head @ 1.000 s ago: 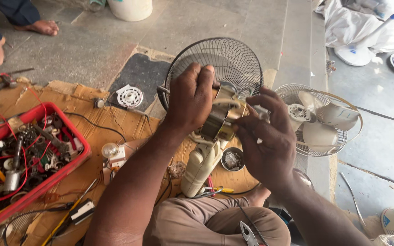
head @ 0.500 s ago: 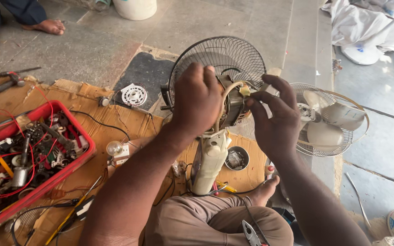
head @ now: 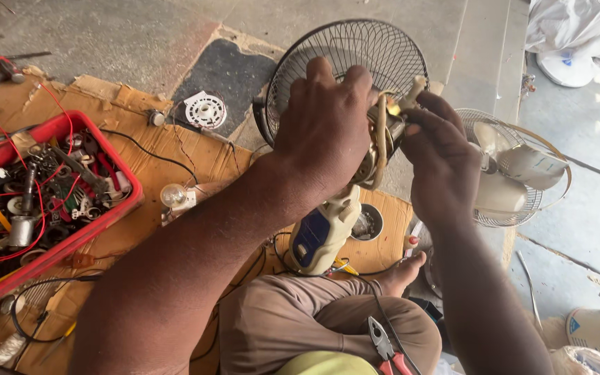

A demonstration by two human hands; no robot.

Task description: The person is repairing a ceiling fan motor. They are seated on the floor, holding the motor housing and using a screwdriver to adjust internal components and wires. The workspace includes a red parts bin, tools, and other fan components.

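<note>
- Above the crossed legs, the left hand (head: pixel 324 132) has its grip wrapped over the cream-and-brass fan motor head (head: pixel 378 149), fingers curled on it
- Right hand (head: pixel 439 163) grip pinches the motor's front end beside the left
- Behind them sits a dark round wire fan guard (head: pixel 355 45)
- On brown flattened cardboard (head: pixel 175 156) left, a red plastic tray (head: pixel 105 226) holds wires and parts
- Red-handled pliers (head: pixel 385 347) rest on the lap

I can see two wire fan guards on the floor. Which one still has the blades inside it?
The fan guard on the right, beside the right hand: pale blades show inside its wire cage. The dark guard behind the left hand is only bare mesh.
</note>
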